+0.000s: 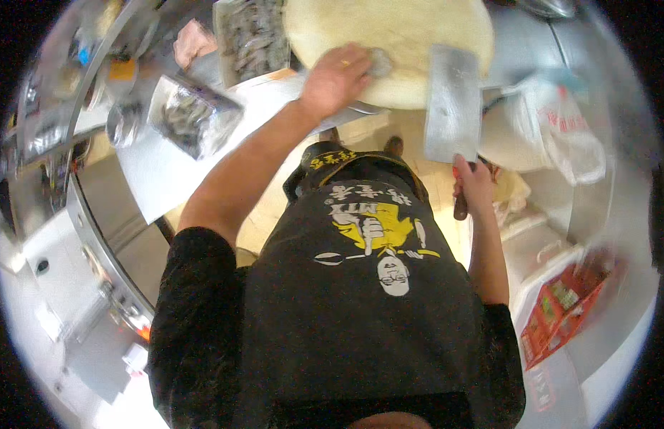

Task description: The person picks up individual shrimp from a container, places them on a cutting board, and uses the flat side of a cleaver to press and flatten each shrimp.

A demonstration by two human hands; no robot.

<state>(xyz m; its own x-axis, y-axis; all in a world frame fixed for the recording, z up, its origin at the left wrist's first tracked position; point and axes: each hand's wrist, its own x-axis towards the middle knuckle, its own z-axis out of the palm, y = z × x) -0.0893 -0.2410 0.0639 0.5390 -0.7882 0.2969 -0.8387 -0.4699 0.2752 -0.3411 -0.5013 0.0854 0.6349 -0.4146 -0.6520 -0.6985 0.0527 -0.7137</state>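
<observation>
My right hand (475, 185) grips the dark handle of a Chinese cleaver (452, 102). Its broad steel blade points away from me, over the near right edge of a thick round chopping board (396, 24). At the board's near left part, my left hand (340, 75) is curled with its fingertips on a small greyish piece of food (380, 61), blurred and partly covered. Below that wrist a metal blade (361, 109) shows at the table edge. Left of the board stands a tray of greyish food pieces (254, 40), which look like shrimp.
Beside the tray lie a plastic-wrapped pack of similar grey food (195, 115) and a pink lump (193, 44), probably meat. A white plastic bag with red print (570, 128) hangs at right. Lower right stands a red crate (565, 308). Steel shelving (77, 102) runs along the left.
</observation>
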